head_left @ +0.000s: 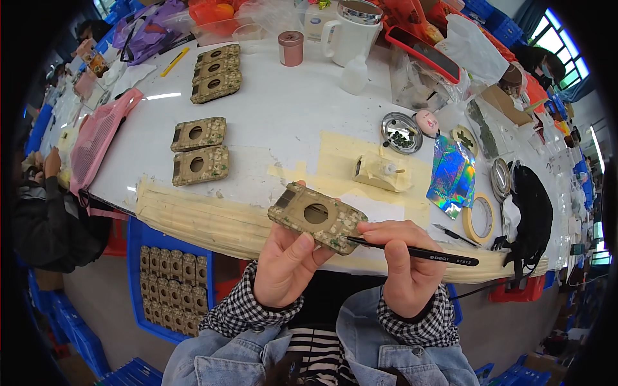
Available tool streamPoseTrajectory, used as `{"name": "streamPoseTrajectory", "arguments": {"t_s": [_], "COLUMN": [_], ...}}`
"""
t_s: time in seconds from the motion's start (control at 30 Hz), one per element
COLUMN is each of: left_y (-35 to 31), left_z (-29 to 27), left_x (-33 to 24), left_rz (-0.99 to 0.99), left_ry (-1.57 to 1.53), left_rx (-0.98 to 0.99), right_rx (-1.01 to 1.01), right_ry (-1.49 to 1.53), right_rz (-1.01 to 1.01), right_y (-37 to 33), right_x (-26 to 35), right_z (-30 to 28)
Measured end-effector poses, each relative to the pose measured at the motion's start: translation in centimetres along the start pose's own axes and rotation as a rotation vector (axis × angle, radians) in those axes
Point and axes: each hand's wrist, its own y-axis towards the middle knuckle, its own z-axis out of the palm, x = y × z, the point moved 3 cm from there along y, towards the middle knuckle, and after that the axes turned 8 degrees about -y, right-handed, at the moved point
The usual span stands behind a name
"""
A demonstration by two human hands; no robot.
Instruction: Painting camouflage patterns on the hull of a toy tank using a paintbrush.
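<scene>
A camouflage-painted model tank hull (341, 225) with a round hole in its top is held tilted over the table's near edge. My left hand (283, 273) grips it from below, thumb against its near side. Between the fingers of my right hand (409, 264) is a pair of black tweezers (431, 255), its tip at the hull's near right side. Whether the tip pinches a small part cannot be made out. Beyond the hull, a tape-covered block (380, 175) sits on masking tape. A round metal dish (398, 120) holds small dark green pieces.
Similar hulls lie in two groups (199, 165) (217, 89) at left. A blue crate (134, 257) below holds many more. On the right are a tape roll (467, 222), shiny foil bags (449, 170) and a craft knife (454, 234); behind stand a white mug (351, 42) and red phone (425, 55).
</scene>
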Motion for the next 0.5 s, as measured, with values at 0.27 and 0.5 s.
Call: {"name": "streamPoseTrajectory", "arguments": {"t_s": [0.27, 0.5], "left_y": [-0.12, -0.10], "left_z": [-0.15, -0.21], "left_x": [0.03, 0.11], "left_rz": [0.002, 0.006], "left_ry": [-0.004, -0.017], "left_rx": [-0.023, -0.016], "right_rx": [0.004, 0.000], "right_ry": [-0.029, -0.027], "right_rz": [-0.012, -0.006], "right_y": [0.07, 0.06], "right_x": [0.02, 0.04], "right_z": [0.06, 0.16]}}
